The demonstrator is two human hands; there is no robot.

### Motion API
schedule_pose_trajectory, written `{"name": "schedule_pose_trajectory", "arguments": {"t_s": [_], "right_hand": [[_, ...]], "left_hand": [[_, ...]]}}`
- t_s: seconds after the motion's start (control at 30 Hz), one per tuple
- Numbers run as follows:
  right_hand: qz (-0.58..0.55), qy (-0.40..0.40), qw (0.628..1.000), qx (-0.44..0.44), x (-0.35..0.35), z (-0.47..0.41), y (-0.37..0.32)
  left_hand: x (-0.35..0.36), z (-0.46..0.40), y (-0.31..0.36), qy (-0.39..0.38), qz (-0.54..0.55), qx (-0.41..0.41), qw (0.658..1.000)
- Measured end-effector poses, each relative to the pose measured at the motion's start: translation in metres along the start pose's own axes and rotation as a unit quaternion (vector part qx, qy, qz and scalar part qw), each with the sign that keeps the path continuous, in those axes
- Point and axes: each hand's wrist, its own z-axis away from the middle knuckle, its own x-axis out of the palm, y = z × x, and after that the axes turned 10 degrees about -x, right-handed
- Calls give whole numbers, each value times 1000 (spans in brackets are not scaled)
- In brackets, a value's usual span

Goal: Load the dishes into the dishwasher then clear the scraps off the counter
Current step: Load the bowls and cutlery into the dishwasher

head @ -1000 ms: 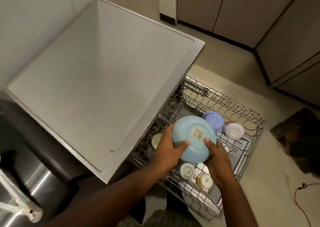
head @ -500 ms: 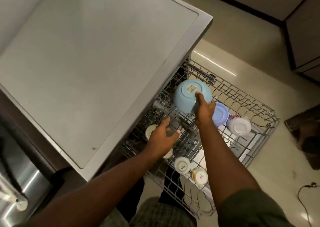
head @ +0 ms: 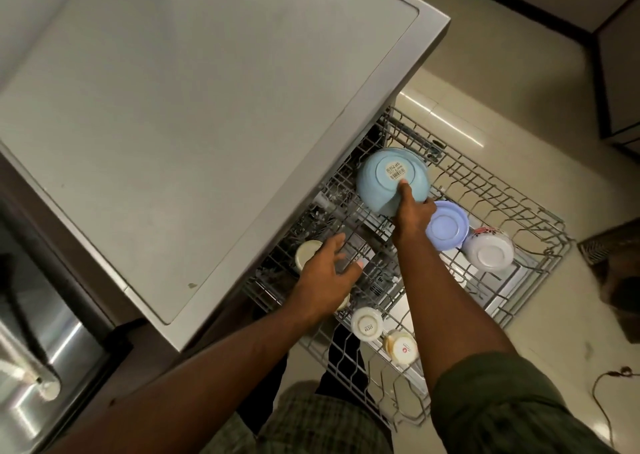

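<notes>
The wire dishwasher rack [head: 540,242] is pulled out below the grey counter [head: 194,114]. My right hand [head: 412,214] grips a light blue bowl [head: 388,179], upside down with a barcode sticker on its base, at the rack's far left side. My left hand [head: 329,273] hovers over the rack's near left with fingers spread and relaxed, holding nothing. In the rack lie a lilac bowl [head: 446,230], a white floral bowl [head: 488,251], a cream cup [head: 306,251] and two small cups [head: 367,323] [head: 401,346], all upside down.
A steel sink [head: 41,342] with a tap [head: 31,370] sits at the lower left. Dark cabinets [head: 620,72] line the far right. A dark floor mat [head: 613,266] and a cable [head: 602,394] lie on the tiled floor to the right of the rack.
My left hand let go of the blue bowl and dropped toward the near rack. My right hand carried the bowl to the rack's far left side.
</notes>
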Motion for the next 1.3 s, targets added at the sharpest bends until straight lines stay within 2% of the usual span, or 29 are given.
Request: {"name": "schedule_pose_trajectory", "arguments": {"t_s": [0.43, 0.57, 0.8, 0.93, 1.03, 1.13, 1.3], "right_hand": [[85, 21, 996, -8, -30, 47, 7], [116, -8, 990, -85, -47, 105, -10], [-2, -75, 976, -202, -48, 250, -35], [17, -171, 946, -275, -7, 342, -37], [45, -251, 917, -307, 17, 388, -40], [110, -348, 869, -335, 54, 443, -24], [233, -485, 775, -332, 104, 507, 16]], "left_hand": [[-14, 30, -25, -15, 8, 44, 999], [-26, 46, -34, -25, 34, 65, 997], [-80, 90, -65, -16, 107, 158, 981], [-137, 116, -100, 25, 195, 194, 961], [-168, 131, -125, 66, 218, 206, 952], [-219, 151, -175, 145, 261, 212, 930], [-281, 171, -250, 293, 246, 203, 901]]}}
